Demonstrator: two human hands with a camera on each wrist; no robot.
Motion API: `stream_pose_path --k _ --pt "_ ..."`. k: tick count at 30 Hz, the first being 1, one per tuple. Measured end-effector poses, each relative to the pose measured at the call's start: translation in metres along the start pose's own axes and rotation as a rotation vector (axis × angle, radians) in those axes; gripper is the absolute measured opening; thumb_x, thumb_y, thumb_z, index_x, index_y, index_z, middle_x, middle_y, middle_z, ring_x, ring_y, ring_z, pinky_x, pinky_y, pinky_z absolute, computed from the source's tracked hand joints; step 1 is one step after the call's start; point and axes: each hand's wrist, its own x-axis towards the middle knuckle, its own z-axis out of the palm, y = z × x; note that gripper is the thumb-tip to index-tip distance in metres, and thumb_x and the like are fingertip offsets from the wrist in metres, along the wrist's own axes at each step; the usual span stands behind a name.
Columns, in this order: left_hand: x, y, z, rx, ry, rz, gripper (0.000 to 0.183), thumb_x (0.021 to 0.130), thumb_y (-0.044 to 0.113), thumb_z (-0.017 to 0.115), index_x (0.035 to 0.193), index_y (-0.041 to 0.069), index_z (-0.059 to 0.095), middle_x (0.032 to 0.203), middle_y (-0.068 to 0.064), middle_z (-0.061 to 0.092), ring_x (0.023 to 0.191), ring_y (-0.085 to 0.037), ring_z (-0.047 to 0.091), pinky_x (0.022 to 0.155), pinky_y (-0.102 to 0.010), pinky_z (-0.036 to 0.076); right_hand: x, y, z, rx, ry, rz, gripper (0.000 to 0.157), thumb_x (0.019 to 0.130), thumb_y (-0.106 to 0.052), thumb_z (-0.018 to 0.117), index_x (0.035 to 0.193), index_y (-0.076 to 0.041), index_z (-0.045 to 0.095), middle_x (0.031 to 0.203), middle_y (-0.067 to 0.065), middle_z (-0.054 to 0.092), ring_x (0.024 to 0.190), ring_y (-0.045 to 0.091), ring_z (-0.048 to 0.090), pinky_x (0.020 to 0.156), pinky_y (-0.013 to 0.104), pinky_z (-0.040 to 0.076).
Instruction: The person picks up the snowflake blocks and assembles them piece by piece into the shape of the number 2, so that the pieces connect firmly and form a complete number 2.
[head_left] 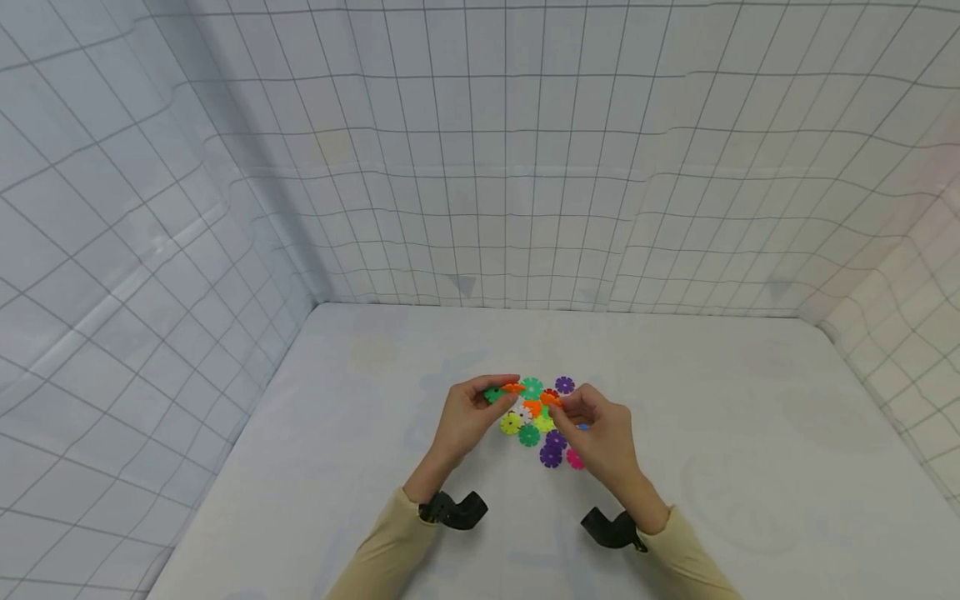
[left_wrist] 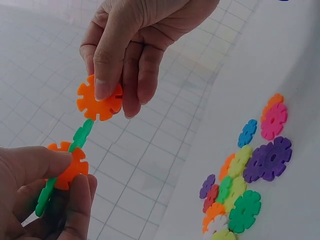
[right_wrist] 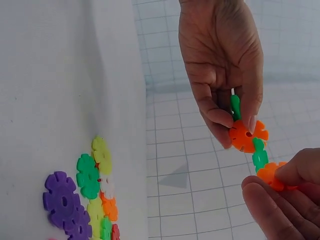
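Observation:
My left hand [head_left: 467, 421] pinches an orange notched disc [left_wrist: 72, 167] between thumb and fingers. Green notched discs [left_wrist: 81, 135] are slotted into it on opposite sides, making a short chain. Opposite, my right hand [head_left: 606, 432] pinches another orange disc [left_wrist: 100, 102] by its face. That disc's edge meets the tip of the nearer green disc [right_wrist: 259, 156]; whether the slots are engaged I cannot tell. Both hands are raised above the table [head_left: 360, 467]. In the right wrist view, the far green disc [right_wrist: 235, 106] is partly hidden behind the left fingers.
Loose notched discs lie in a cluster under the hands, among them purple [head_left: 551, 456], yellow [head_left: 510, 423], green [head_left: 528, 435], pink [head_left: 575, 458] and blue [left_wrist: 247, 133]. Some overlap. Grid-patterned white sheets [head_left: 480, 167] enclose the table at the back and sides.

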Motion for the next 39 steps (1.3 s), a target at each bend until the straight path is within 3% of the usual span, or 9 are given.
stream_pose_path --k 9,17,21,26,31,39 --pt "-0.001 0.0 0.002 0.022 -0.026 0.045 0.026 0.089 0.018 0.069 0.115 0.013 0.071 0.105 0.002 0.068 0.051 -0.012 0.029 0.045 -0.02 0.026 -0.001 0.001 -0.001 0.028 0.026 -0.038 0.023 0.068 0.019 0.074 0.08 0.005 0.06 0.074 0.016 0.068 0.06 0.022 0.067 0.055 0.025 0.054" --pt "-0.001 0.003 0.004 0.011 0.0 0.035 0.026 0.088 0.012 0.069 0.114 0.007 0.07 0.105 -0.006 0.069 0.05 -0.011 0.028 0.045 -0.02 0.025 0.0 -0.003 -0.001 0.018 0.031 -0.053 0.022 0.068 0.02 0.073 0.081 0.006 0.062 0.075 0.016 0.067 0.062 0.023 0.067 0.056 0.027 0.055" --pt "-0.004 0.016 0.005 0.022 0.007 0.047 0.026 0.089 0.006 0.066 0.114 0.0 0.068 0.106 -0.012 0.068 0.053 -0.01 0.03 0.047 -0.02 0.027 0.001 -0.004 0.0 -0.005 0.036 -0.09 0.024 0.065 0.022 0.074 0.08 0.007 0.063 0.073 0.016 0.067 0.06 0.024 0.066 0.055 0.027 0.055" --pt "-0.011 0.04 0.003 0.034 0.003 0.077 0.025 0.089 0.002 0.064 0.113 -0.005 0.067 0.104 -0.015 0.068 0.054 -0.008 0.033 0.048 -0.018 0.029 -0.002 0.011 0.004 -0.002 0.049 -0.111 0.026 0.064 0.021 0.076 0.081 0.005 0.064 0.075 0.014 0.068 0.061 0.022 0.067 0.055 0.025 0.054" --pt "-0.012 0.042 0.002 0.03 -0.008 0.095 0.023 0.088 -0.001 0.064 0.11 -0.007 0.067 0.101 -0.017 0.068 0.06 -0.009 0.042 0.05 -0.017 0.035 -0.008 0.031 0.009 0.022 0.028 -0.083 0.024 0.068 0.015 0.077 0.083 -0.001 0.066 0.079 0.008 0.07 0.066 0.017 0.068 0.059 0.021 0.053" --pt "-0.011 0.042 0.004 0.011 -0.043 0.09 0.023 0.089 0.0 0.064 0.111 -0.006 0.067 0.103 -0.017 0.068 0.065 -0.011 0.048 0.055 -0.017 0.04 -0.014 0.037 0.007 0.01 0.015 -0.084 0.026 0.069 0.014 0.076 0.087 -0.002 0.066 0.08 0.008 0.069 0.067 0.017 0.068 0.061 0.019 0.053"
